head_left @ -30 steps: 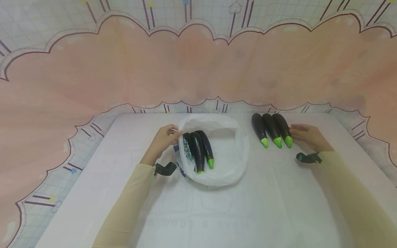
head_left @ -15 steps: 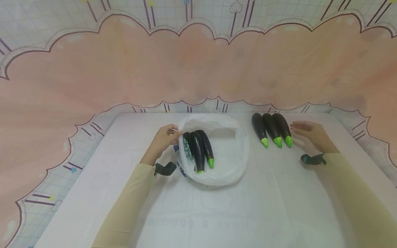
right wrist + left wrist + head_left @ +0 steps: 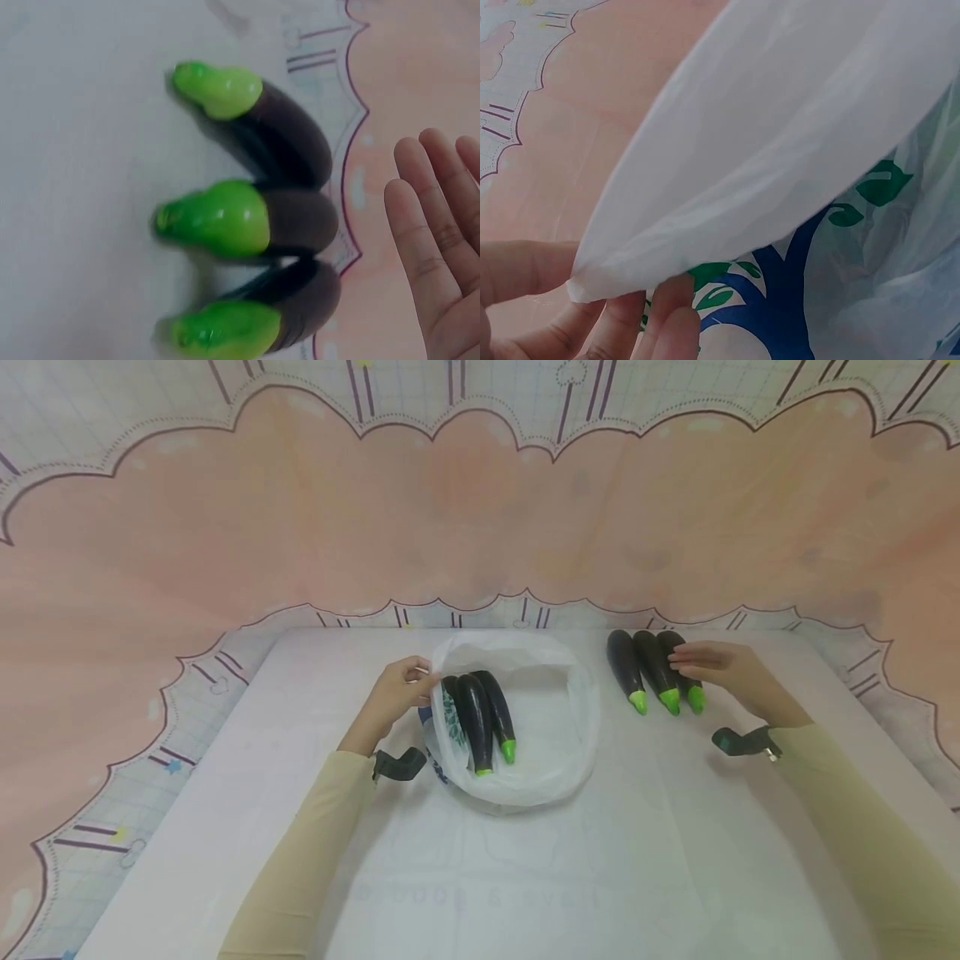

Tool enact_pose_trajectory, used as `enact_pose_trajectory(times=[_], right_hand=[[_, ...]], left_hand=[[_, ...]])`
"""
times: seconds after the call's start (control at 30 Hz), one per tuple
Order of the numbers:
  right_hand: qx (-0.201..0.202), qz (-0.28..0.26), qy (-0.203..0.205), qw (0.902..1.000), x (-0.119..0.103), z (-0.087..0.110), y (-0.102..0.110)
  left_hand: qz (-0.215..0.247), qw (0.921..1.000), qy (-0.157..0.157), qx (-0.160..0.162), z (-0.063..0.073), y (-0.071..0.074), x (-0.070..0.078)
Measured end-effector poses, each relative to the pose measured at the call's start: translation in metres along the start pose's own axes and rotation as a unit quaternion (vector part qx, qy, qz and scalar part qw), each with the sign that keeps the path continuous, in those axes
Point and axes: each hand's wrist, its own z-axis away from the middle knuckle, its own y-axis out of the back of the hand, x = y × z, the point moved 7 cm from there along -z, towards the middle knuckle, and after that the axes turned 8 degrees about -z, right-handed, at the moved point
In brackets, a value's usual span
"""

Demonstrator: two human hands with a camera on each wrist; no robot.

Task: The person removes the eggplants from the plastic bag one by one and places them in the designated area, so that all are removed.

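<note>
Eggplants [image 3: 475, 722] here, lying inside the bag [image 3: 525, 792] against its left wall, and more loose eggplants [image 3: 654, 662] side by side to the right of the bag! The head view hides part of one bagged eggplant; the left wrist view shows instead the bag's blue tree print [image 3: 786, 300] with its green leaves, mostly out of sight from above. Count them: three eggplants visible in the bag, three outside, one bag, two hands. And look, the right hand [image 3: 716, 664] has slid toward the bag: half a second ago it was beside the outermost loose eggplant, now it covers part of it, fingers straight, spread, gripping nothing; whether it touches, I can't tell. The left hand [image 3: 401, 689], left of the bag, keeps pinching its rim. Under the bag, the white table [image 3: 450, 922]; beyond it, a peach backdrop [image 3: 480, 527].
</note>
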Motion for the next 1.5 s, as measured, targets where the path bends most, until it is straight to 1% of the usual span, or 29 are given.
enact_pose_trajectory(times=[0.1, 0.23, 0.37, 0.5, 0.7, 0.83, 0.93, 1.07, 1.23, 1.37, 1.5], right_hand=[[-0.016, -0.036, 0.018, 0.999, -0.01, -0.002, -0.008], [-0.042, -0.049, 0.022, 0.9977, -0.019, -0.005, -0.02], [-0.059, -0.048, 0.02, 0.9969, -0.028, -0.007, -0.031], [-0.075, -0.034, 0.027, 0.9963, -0.037, -0.009, -0.042], [-0.106, -0.015, 0.02, 0.994, -0.047, -0.014, -0.059], [-0.128, -0.024, 0.013, 0.9914, -0.053, -0.016, -0.071], [-0.14, -0.025, 0.015, 0.9897, -0.06, -0.017, -0.082], [-0.16, -0.022, 0.029, 0.9865, -0.071, -0.019, -0.095], [-0.183, -0.021, 0.034, 0.9823, -0.082, -0.023, -0.111], [-0.197, -0.013, 0.044, 0.9794, -0.086, -0.028, -0.123], [-0.208, -0.013, 0.064, 0.9759, -0.09, -0.036, -0.135]], left_hand=[[-0.001, 1.0, -0.002, -0.001, 0.0, 0.001, 0.0], [0.0, 1.0, -0.005, -0.002, 0.001, 0.002, 0.001], [0.0, 1.0, -0.004, -0.002, 0.003, 0.002, 0.001], [-0.003, 1.0, 0.0, -0.002, 0.004, 0.002, 0.0], [-0.007, 1.0, 0.002, 0.0, 0.004, 0.001, -0.001], [-0.005, 1.0, -0.001, -0.001, 0.005, 0.001, -0.001], [-0.002, 1.0, -0.004, -0.002, 0.004, 0.001, -0.002], [0.001, 1.0, -0.006, -0.002, 0.003, 0.001, -0.002], [0.002, 1.0, -0.007, -0.002, 0.003, 0.0, -0.002], [0.002, 1.0, -0.004, -0.002, 0.003, 0.0, -0.003], [0.001, 1.0, -0.001, -0.002, 0.002, -0.001, -0.003]])
